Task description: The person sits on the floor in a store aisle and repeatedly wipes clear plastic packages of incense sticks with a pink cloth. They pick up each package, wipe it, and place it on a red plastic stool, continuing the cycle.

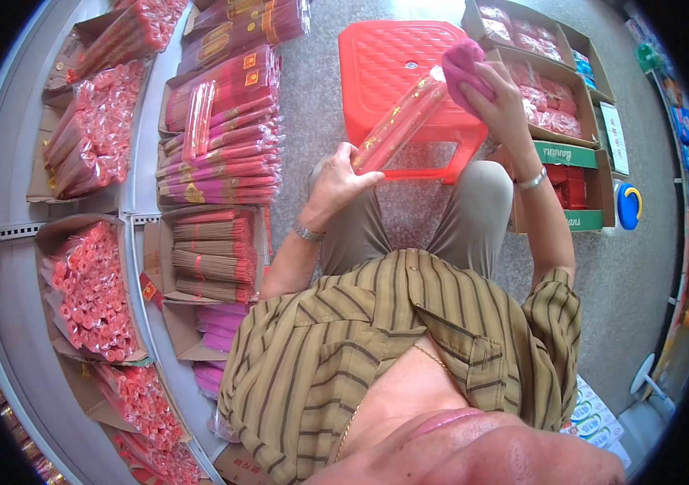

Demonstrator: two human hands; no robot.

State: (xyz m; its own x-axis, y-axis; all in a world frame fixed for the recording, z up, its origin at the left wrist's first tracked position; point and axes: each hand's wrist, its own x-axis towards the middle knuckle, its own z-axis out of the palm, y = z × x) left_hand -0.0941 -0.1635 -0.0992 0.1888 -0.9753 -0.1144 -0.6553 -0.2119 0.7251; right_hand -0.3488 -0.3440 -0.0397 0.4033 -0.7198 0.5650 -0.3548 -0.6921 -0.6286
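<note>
My left hand grips the near end of a pair of red candles in clear wrap, which look printed with gold figures. They slant up and to the right, over a red plastic stool. My right hand holds a bunched pink cloth against or just beside their far end; the cloth hides whether they touch. My knees are at the near edge of the stool.
Shelves at left hold cardboard boxes of wrapped red candles, incense bundles and pink-red packets. Right of the stool stand open cartons of wrapped packs, a green-edged box and a blue-lidded container.
</note>
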